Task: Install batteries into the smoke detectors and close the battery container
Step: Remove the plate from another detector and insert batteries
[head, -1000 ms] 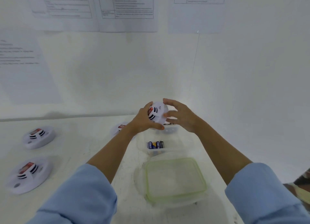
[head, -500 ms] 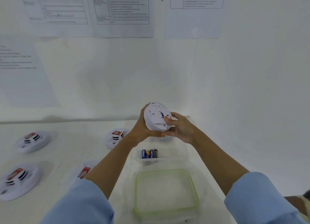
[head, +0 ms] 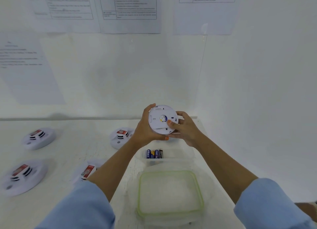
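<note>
Head view: one smoke detector [head: 162, 119] is gripped by curled left hand [head: 145, 131] and right hand [head: 186, 129]; four other detectors [head: 38, 137] are counted, one half-hidden by the left forearm [head: 109, 165]; batteries [head: 154, 154] are blurred.

Bright, even, washed-out light with a faint haze; only soft shadows lie beside the smoke detectors [head: 39, 137] on the bench [head: 68, 151]. The frame bends at its edges, and print on the wall sheets [head: 128, 5] is blurred
</note>
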A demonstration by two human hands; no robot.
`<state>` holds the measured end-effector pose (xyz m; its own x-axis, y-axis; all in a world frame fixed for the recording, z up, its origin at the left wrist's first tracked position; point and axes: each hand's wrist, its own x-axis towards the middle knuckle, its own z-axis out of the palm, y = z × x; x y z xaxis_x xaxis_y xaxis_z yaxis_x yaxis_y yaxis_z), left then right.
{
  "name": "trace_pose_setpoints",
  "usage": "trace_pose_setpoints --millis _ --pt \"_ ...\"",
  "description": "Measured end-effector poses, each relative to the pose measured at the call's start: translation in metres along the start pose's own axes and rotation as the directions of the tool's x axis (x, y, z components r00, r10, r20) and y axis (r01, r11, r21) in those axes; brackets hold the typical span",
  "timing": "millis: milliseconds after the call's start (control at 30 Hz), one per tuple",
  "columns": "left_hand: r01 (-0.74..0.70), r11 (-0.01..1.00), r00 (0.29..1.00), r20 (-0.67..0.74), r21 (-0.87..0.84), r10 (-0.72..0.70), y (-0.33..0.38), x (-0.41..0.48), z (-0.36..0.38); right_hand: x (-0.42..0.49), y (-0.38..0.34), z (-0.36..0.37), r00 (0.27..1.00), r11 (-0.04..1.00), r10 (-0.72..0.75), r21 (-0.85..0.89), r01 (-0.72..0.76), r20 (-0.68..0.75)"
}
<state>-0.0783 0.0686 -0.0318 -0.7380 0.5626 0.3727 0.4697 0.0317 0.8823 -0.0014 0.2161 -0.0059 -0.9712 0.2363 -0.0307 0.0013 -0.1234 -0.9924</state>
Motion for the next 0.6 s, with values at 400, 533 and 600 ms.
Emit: trace_pose_setpoints --millis 400,533,600 --pt "-0.03 0.999 0.999 -0.024 0.016 0.03 0.0 0.0 0.004 -0.002 -0.005 -0.01 0.993 0.946 -0.108 -0.301 0.116 0.045" --pt "-0.03 0.999 1.0 -0.005 -0.036 0.03 0.0 -0.002 0.003 -0.002 -0.02 -0.013 0.928 0.676 -0.306 -0.637 0.37 0.214" --pt "-0.036 0.998 0.999 0.012 -0.046 0.037 0.001 -0.001 0.003 -0.002 -0.028 -0.011 0.912 0.486 -0.293 -0.777 0.401 0.287"
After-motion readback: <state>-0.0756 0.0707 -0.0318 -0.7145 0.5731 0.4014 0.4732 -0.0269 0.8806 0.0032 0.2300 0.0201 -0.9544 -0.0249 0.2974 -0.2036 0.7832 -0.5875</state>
